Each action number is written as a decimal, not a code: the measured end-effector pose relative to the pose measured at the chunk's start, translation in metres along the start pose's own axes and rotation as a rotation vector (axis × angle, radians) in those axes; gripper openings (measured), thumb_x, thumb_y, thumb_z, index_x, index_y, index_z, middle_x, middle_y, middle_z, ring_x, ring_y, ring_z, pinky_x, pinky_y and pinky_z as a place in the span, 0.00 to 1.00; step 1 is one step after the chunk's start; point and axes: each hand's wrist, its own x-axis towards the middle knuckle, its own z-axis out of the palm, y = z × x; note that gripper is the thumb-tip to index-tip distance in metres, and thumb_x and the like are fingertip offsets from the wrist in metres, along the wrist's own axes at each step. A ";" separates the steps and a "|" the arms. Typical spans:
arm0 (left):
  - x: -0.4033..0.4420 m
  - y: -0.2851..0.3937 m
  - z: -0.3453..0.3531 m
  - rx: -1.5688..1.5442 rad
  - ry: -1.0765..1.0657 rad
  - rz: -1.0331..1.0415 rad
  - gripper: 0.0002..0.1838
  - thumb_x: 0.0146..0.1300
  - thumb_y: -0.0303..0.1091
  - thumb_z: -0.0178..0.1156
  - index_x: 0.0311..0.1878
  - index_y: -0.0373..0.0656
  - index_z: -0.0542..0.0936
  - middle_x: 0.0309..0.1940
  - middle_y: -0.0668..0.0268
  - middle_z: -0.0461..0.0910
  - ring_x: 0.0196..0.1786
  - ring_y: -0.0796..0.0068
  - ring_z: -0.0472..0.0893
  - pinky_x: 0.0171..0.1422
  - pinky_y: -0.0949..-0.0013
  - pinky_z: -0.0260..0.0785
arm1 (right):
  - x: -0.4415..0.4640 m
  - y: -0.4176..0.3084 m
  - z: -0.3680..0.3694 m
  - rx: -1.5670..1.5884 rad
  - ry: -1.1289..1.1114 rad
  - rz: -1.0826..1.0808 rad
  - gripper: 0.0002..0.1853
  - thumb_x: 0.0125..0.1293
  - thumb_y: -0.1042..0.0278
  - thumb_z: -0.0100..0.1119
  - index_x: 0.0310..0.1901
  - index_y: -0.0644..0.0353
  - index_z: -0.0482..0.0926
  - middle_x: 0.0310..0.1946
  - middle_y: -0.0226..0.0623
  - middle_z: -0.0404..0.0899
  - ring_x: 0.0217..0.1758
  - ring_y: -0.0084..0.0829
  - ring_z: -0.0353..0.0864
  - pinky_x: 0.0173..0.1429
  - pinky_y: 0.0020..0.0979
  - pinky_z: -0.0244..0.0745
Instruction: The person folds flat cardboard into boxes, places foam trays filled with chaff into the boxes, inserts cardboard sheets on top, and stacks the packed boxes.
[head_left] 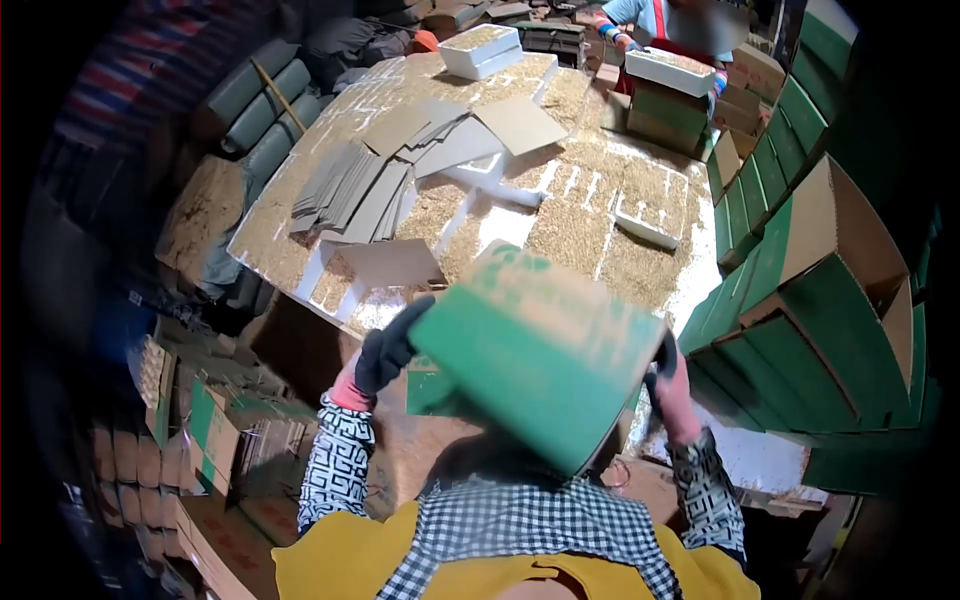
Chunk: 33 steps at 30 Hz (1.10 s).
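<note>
green and tan, the cardboard box (530, 370) is tilted in mid-air over the near edge of the surface (700, 268), close to the person's chest, its printing blurred. the left hand (390, 347), in a dark glove, grips its left corner with curled fingers. the right hand (667, 372), gloved too, clasps the opposite edge, its fingers partly hidden by the box.

across the surface spread shallow white trays packed with straw-coloured bits (570, 235). a fanned pile of grey sheets (345, 190) lies over them on the left, and a single brownish sheet (395, 262) is near the left hand. at the far end stand stacked white trays (482, 50); to their right, a co-worker (648, 14) has hands at the edges of a white tray (670, 73) above a green box (665, 118). green cartons (755, 190) line the right side, with one open carton (850, 270) among them.
</note>
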 end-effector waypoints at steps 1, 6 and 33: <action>0.003 0.041 0.028 0.265 0.056 0.046 0.45 0.66 0.59 0.52 0.76 0.40 0.49 0.72 0.58 0.59 0.71 0.69 0.62 0.73 0.67 0.54 | 0.004 0.051 0.000 0.079 0.065 0.058 0.30 0.69 0.51 0.53 0.64 0.66 0.66 0.49 0.46 0.78 0.52 0.31 0.76 0.56 0.30 0.72; 0.040 -0.060 0.004 0.684 0.307 -0.129 0.43 0.64 0.46 0.60 0.74 0.37 0.51 0.68 0.51 0.65 0.66 0.59 0.69 0.71 0.65 0.58 | 0.037 0.090 0.016 -0.961 -0.053 0.333 0.19 0.63 0.56 0.56 0.51 0.58 0.79 0.46 0.51 0.81 0.46 0.48 0.81 0.52 0.36 0.76; 0.063 -0.043 -0.049 -0.041 0.125 -0.242 0.42 0.63 0.28 0.61 0.75 0.38 0.49 0.75 0.59 0.51 0.77 0.71 0.50 0.77 0.69 0.42 | 0.292 0.251 -0.102 0.070 0.227 0.854 0.33 0.55 0.62 0.69 0.61 0.66 0.70 0.25 0.29 0.78 0.20 0.22 0.71 0.27 0.25 0.70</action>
